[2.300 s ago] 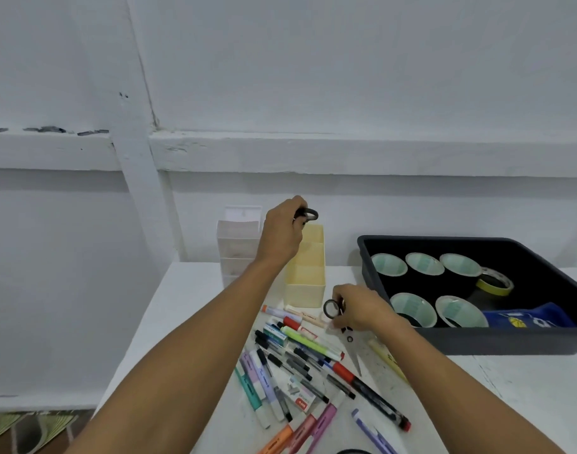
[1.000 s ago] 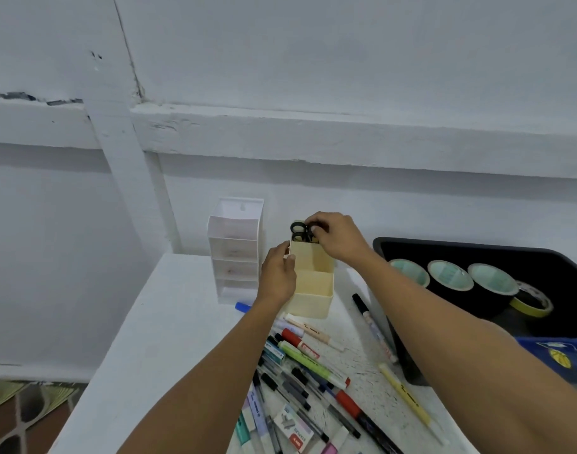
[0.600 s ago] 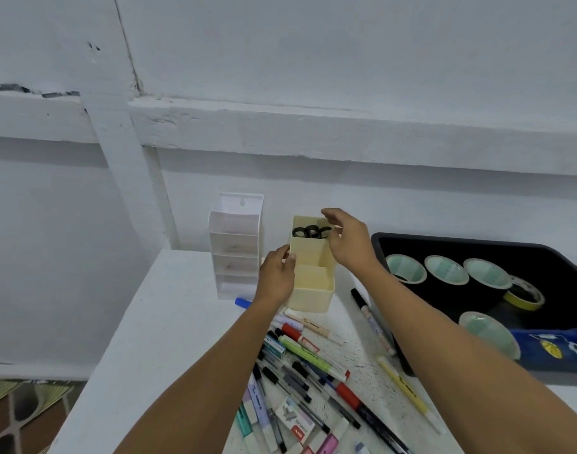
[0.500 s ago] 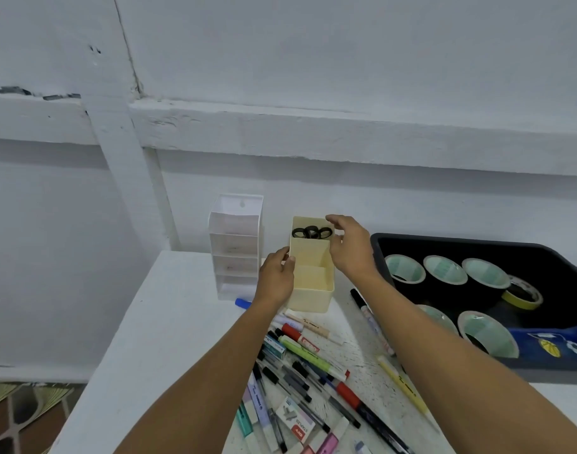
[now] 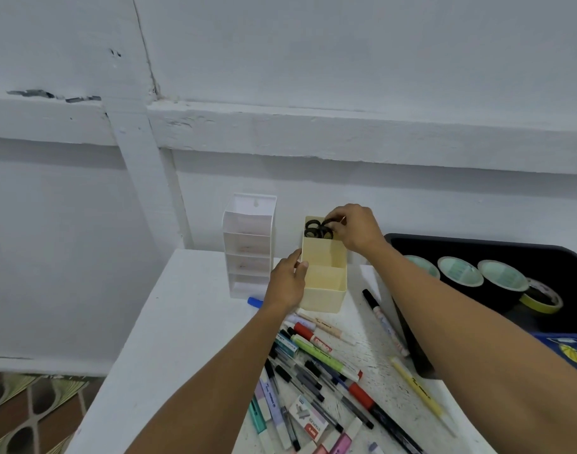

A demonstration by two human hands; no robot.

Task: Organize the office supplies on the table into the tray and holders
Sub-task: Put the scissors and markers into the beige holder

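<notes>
Head view shows the left hand (image 5: pixel 288 283) gripping the left wall of the yellow holder (image 5: pixel 324 280) on the table (image 5: pixel 182 322). Right hand (image 5: pixel 355 229) reaches over its far compartment, fingertips pinching the black scissor handles (image 5: pixel 316 229) standing inside.

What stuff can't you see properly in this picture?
Head view:
- Scissors: blades hidden inside the yellow holder.
- Black tray: right side cut off by the edge, near part behind the right arm.
- Staples box: small print too tiny to read.
</notes>
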